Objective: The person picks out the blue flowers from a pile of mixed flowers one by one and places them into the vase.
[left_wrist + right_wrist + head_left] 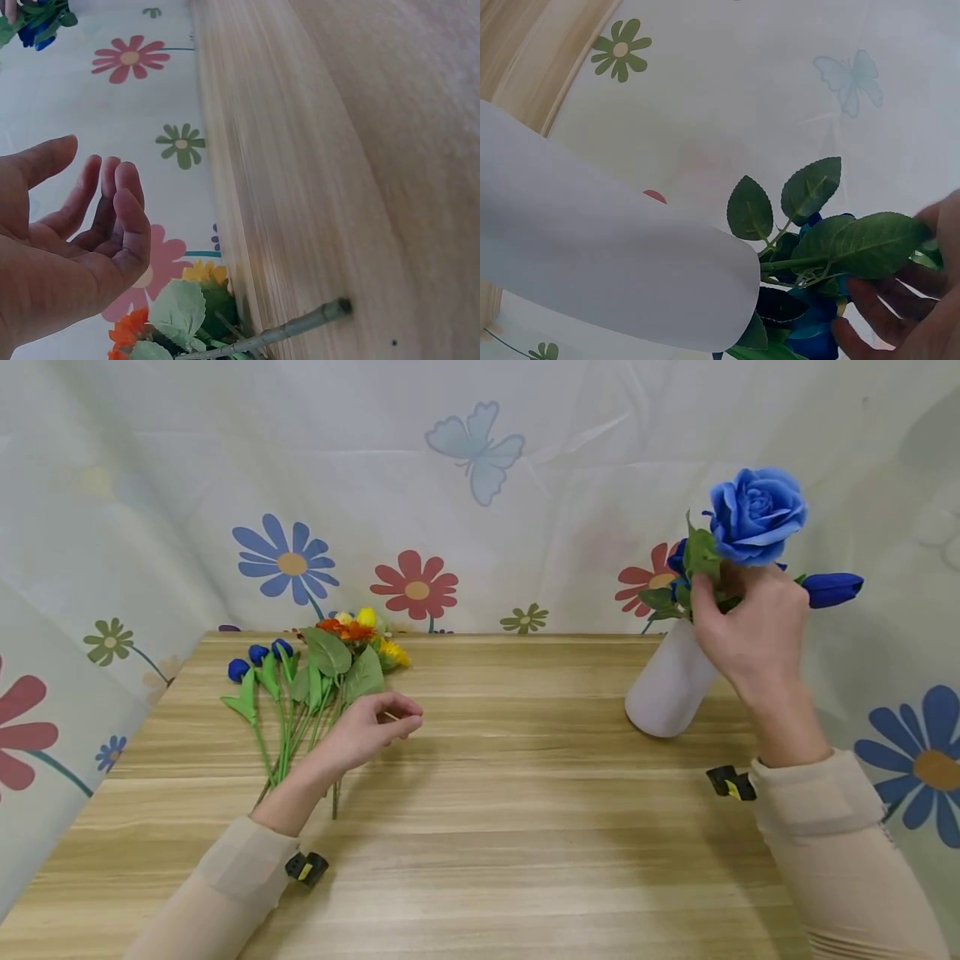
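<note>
My right hand grips a blue artificial rose just beneath its bloom, over the mouth of a white vase. The rose's stem runs down into the mouth in the right wrist view, where green leaves stand between fingers and rim. A dark blue tulip leans out of the vase to the right, partly behind the hand. My left hand hovers with loosely bent fingers and nothing in them, beside a bunch of artificial flowers lying on the table.
The bunch holds blue tulip buds, orange flowers and yellow ones, their stems pointing toward the near side. A wooden table carries everything. Behind its far edge hangs a white curtain printed with flowers and a butterfly.
</note>
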### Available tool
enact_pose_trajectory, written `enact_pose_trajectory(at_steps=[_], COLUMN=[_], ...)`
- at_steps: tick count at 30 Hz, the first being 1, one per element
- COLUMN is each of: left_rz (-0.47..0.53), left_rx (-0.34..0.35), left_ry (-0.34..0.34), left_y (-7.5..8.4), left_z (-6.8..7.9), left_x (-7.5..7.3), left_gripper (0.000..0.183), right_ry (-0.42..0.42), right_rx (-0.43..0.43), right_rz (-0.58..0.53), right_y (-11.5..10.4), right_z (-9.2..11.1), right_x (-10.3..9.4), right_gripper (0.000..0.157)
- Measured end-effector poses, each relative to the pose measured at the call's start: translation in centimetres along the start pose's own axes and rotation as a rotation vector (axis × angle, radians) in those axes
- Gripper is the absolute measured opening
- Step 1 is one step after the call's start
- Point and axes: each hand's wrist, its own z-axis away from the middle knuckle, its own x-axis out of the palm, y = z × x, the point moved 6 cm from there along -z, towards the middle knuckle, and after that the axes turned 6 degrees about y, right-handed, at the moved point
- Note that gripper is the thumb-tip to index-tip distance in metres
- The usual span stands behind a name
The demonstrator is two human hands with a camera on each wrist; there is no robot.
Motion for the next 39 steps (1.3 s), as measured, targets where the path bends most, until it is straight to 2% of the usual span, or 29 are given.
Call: enact_pose_trajectory(at_steps=[4, 12, 23, 32, 39], left_rz=[-0.003, -0.006, 0.000, -0.002, -0.002], left_rx=[-0.003, -0.001, -0.007, -0.012, -0.011], left_ry=[-0.002, 0.000, -0.012, -0.013, -0.014], left_y=[-0.1, -0.2, -0.5, -0.6, -0.8], left_z=[0.0, -0.2, -0.2, -0.2, -0.2], left_x=[0.0, 0.1, 0.2, 0.1, 0.1], left_gripper=[0.025, 0.026, 0.030, 0.029, 0.032], right_ry=[0.051, -0.013, -0.072, -0.060, -0.054], right_rx=[-0.007, -0.001, 0.023, 0.019, 0.010], right_rz=[0.023, 0.045, 0.136, 0.142, 0.123], right_y=[-0.1, -0.4, -0.2, 0.0, 0.1], right_z=[0.0, -0.5, -0.6, -0.9, -0.4], right_x=[-0.1, 0.6, 1.7, 2.4, 2.4], right_gripper=[0.029, 0.026, 0.029, 0.031, 0.029])
